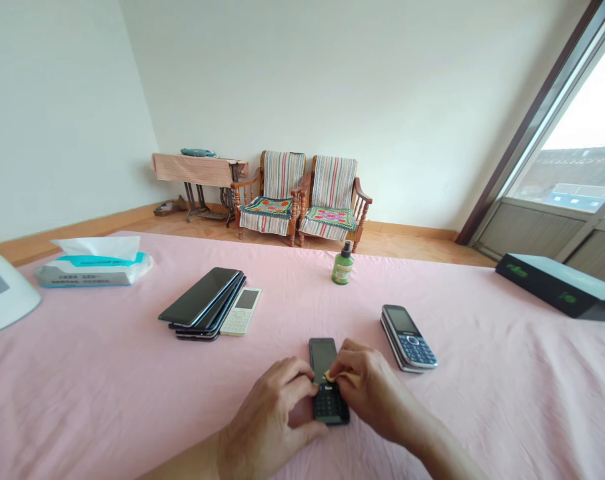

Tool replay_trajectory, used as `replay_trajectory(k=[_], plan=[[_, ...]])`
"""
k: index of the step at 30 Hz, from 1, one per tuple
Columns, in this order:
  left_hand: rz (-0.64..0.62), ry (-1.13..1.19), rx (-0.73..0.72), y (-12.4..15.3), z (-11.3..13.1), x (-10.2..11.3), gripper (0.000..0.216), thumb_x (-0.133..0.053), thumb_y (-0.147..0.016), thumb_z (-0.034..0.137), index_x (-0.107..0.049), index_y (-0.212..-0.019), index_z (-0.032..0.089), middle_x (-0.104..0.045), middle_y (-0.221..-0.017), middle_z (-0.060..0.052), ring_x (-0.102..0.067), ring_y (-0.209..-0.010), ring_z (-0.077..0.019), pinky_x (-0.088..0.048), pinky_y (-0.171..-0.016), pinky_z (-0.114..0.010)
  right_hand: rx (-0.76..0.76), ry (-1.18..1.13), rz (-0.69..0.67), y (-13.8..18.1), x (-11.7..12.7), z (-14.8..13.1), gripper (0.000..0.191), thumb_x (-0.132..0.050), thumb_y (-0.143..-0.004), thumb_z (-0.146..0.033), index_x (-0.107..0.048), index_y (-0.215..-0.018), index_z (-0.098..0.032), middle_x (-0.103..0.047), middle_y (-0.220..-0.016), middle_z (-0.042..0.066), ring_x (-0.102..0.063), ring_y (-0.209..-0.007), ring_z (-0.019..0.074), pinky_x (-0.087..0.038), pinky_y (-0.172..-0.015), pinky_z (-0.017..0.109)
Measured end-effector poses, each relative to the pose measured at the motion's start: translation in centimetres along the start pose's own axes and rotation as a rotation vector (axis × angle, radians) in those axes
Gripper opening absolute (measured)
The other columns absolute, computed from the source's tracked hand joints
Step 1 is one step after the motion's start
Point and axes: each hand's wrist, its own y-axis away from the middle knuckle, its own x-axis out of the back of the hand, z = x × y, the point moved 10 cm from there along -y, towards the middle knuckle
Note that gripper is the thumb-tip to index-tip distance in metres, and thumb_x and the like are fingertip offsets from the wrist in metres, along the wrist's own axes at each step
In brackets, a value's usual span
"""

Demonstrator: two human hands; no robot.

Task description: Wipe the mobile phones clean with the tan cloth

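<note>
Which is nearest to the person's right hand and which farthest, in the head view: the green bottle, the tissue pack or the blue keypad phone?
1. Blue keypad phone, just right of the right hand, which pinches a small tan pad.
2. Green bottle, farther back, near the middle.
3. Tissue pack, far left at the back.

Near my right hand (377,393), blue keypad phone (408,337); smartphone stack (202,303) well left; green bottle (342,263) ahead; bare pink cloth (107,387) between.
</note>
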Motion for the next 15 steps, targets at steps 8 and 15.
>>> replay_trajectory(k=[8, 15], plan=[[0.063, 0.022, 0.080, 0.1, -0.8, 0.3, 0.050, -0.077, -0.060, 0.008, -0.053, -0.102, 0.023, -0.061, -0.102, -0.001, -0.057, -0.097, -0.0229, -0.048, -0.086, -0.037, 0.105, -0.033, -0.009, 0.0, -0.5, -1.6, 0.031, -0.047, -0.075, 0.004, -0.068, -0.078, -0.019, -0.059, -0.082, 0.003, -0.056, -0.081, 0.0145, -0.043, -0.071, 0.023], [0.062, 0.109, 0.068, -0.3, -1.5, 0.3, 0.077, -0.081, -0.057, 0.012, -0.042, -0.122, 0.027, -0.056, -0.122, -0.004, -0.052, -0.113, -0.0262, -0.041, -0.099, -0.044, 0.047, -0.042, -0.027, 0.2, 0.0, -0.8, 0.031, -0.046, -0.069, 0.005, -0.065, -0.073, -0.018, -0.058, -0.080, 0.001, -0.056, -0.073, 0.0125, -0.043, -0.066, 0.022]])
